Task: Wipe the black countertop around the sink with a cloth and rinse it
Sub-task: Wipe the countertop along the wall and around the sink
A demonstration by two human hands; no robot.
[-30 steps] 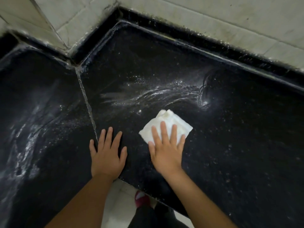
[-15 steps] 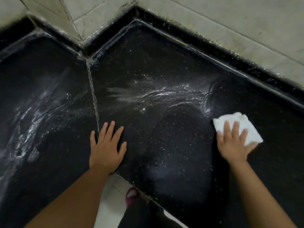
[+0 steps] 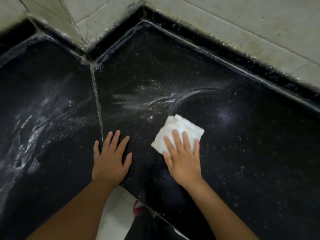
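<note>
The black countertop (image 3: 242, 135) meets in a corner, with a seam running between its two slabs. White soapy streaks cross it at the middle and on the left slab. A folded white cloth (image 3: 180, 129) lies flat on the right slab. My right hand (image 3: 183, 158) presses on the cloth's near part with straight fingers. My left hand (image 3: 110, 160) rests flat on the counter near the seam, fingers spread, holding nothing. No sink is in view.
Pale tiled walls (image 3: 225, 23) rise behind a raised black kerb along the counter's back edge. The counter's front edge runs under my wrists; below it show light floor tiles (image 3: 114, 213) and a red shoe (image 3: 138, 207).
My right hand slid the cloth out to the right half a second ago and has now brought it back left toward the middle. The left hand has stayed planted.
</note>
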